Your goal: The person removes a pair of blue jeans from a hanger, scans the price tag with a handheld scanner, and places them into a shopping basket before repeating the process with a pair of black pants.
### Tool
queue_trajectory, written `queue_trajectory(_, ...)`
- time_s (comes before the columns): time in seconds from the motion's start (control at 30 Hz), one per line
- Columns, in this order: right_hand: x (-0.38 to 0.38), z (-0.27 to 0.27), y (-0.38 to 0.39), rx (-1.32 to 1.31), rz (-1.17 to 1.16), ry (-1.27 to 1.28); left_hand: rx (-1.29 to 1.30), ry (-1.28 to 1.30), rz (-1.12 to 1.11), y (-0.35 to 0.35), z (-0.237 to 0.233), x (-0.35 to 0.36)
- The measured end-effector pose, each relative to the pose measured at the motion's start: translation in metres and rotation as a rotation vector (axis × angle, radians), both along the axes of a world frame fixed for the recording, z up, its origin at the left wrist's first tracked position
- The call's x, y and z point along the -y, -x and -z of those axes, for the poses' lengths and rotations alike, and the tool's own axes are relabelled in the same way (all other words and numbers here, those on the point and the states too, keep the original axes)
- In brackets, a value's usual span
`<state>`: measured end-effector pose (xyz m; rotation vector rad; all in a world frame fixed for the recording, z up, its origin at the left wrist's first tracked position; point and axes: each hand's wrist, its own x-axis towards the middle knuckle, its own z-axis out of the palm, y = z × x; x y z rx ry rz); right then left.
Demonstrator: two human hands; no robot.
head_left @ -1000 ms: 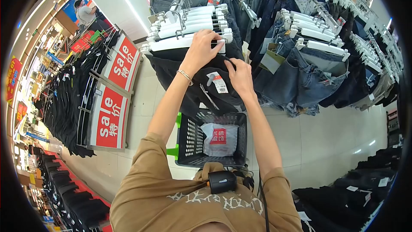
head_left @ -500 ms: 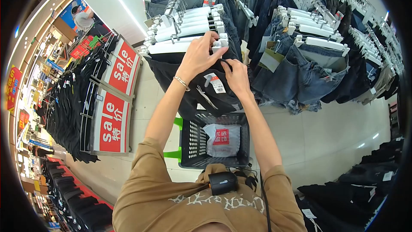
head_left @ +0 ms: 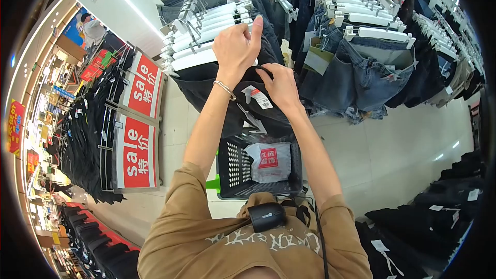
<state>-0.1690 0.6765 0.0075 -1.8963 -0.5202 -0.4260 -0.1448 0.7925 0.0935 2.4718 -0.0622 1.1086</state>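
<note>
A black pair of pants (head_left: 206, 85) hangs from a white clip hanger (head_left: 194, 61) at the front of the rack. My left hand (head_left: 236, 49) is closed over the hanger's right end, thumb pointing up; its curled fingers and the clip there are mostly hidden. With thumb and fingers, my right hand (head_left: 280, 87) pinches the right end of the black waistband. A white price tag (head_left: 258, 97) dangles on the pants just left of that hand. Below them stands a dark shopping basket (head_left: 235, 168) with a white plastic bag (head_left: 271, 163) inside.
More white hangers (head_left: 227, 13) crowd the rail behind. Denim shorts (head_left: 356, 72) hang to the right. At left is a rack of black clothes (head_left: 85, 139) with red sale signs (head_left: 137, 155). Dark garments (head_left: 413, 227) lie at lower right. Another person (head_left: 93, 28) is far off.
My left hand has gone from spread fingers at the hanger's clip to a closed grip with the thumb raised. My right hand still pinches the waistband. The view has shifted slightly.
</note>
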Motion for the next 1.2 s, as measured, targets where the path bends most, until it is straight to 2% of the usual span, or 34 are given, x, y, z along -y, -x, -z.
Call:
queue_trajectory(0.13,0.003,-0.006,0.001,-0.004,-0.006,0.033,-0.045,-0.017,-0.001,-0.006,-0.001,0.0)
queue_trajectory(0.27,0.005,-0.006,0.0,-0.034,-0.053,0.047,-0.049,0.002,0.132,-0.006,-0.002,-0.002)
queue_trajectory(0.53,0.006,-0.022,0.004,0.01,-0.033,0.087,0.052,-0.006,0.17,-0.006,0.005,-0.009)
queue_trajectory(0.77,0.008,-0.023,0.004,0.075,0.004,-0.017,-0.016,0.011,0.192,-0.004,0.006,-0.011)
queue_trajectory(0.93,0.007,-0.005,-0.01,0.105,-0.034,-0.075,0.079,-0.145,0.199,-0.01,0.016,-0.013)
queue_trajectory(0.97,0.009,-0.003,-0.016,0.142,-0.073,-0.085,-0.021,-0.169,0.15,-0.009,0.017,-0.016)
queue_trajectory(1.07,0.024,-0.002,-0.009,0.16,-0.065,-0.071,-0.109,-0.035,0.161,-0.004,0.022,-0.019)
queue_trajectory(1.1,0.034,-0.001,0.0,0.105,-0.06,-0.062,-0.219,0.018,0.106,-0.001,0.021,-0.02)
queue_trajectory(1.13,0.047,0.001,0.008,0.059,-0.052,-0.052,-0.169,-0.011,0.12,0.002,0.021,-0.02)
queue_trajectory(1.17,0.062,0.008,0.019,0.012,-0.041,-0.006,-0.196,0.126,0.169,0.012,0.018,-0.013)
queue_trajectory(1.2,0.074,0.01,0.034,-0.031,-0.092,-0.026,-0.145,0.056,0.173,0.014,0.024,-0.018)
